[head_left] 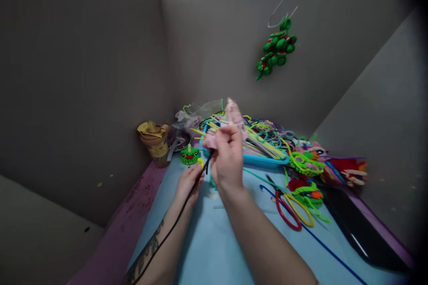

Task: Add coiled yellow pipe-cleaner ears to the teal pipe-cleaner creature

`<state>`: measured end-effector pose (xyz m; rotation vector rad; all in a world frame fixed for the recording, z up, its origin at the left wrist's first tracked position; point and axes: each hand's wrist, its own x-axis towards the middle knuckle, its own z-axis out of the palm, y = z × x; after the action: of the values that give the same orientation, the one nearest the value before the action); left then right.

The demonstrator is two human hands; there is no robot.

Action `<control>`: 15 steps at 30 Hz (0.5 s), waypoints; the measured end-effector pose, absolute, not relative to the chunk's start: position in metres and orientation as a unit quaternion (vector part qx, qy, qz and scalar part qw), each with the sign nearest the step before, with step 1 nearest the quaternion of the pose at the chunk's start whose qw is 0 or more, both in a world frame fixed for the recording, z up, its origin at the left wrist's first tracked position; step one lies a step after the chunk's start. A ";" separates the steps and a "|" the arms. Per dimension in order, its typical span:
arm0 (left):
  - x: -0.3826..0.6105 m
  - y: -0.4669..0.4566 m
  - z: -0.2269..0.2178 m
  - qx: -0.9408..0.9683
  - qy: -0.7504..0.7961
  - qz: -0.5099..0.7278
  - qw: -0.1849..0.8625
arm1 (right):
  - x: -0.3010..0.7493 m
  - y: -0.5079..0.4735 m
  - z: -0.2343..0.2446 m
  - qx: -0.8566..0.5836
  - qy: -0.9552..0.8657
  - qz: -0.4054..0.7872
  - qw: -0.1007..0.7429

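Note:
My right hand (230,160) is wrapped round a pale pink hot glue gun (234,113), its nozzle pointing up and away from me. A black cord (180,213) runs from the gun down over my left forearm. Left of it and lower, my left hand (189,182) pinches a small yellow fuzzy piece (200,161), which looks like bent pipe cleaner. The gun's nozzle is apart from the yellow piece. Just beyond my left fingers sits a green fuzzy figure (190,156) with eyes and a red mouth. My right fingers partly hide the gun's body.
A blue tray (267,161) of pipe cleaners stands at the back. Red-and-yellow-handled pliers or cutters (288,209) lie to the right, near a black slab (361,227). A lidded cup (155,142) stands back left. Green fuzzy pieces (277,46) hang on the wall.

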<state>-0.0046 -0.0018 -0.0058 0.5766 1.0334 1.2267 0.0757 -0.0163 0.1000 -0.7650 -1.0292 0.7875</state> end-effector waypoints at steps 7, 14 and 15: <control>-0.012 -0.004 0.007 0.160 0.452 0.578 0.660 | 0.161 -0.026 0.073 -0.552 -0.605 0.180 0.544; -0.009 -0.006 0.011 0.168 0.456 0.584 0.651 | 0.166 -0.035 0.026 -0.467 -0.545 0.501 0.483; -0.009 -0.006 0.010 0.175 0.456 0.587 0.646 | 0.165 -0.035 0.021 -0.461 -0.544 0.515 0.476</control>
<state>-0.0093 -0.0059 0.0097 0.3993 1.0370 1.3355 0.1655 -0.0347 0.0209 -1.1268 -1.3291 1.2596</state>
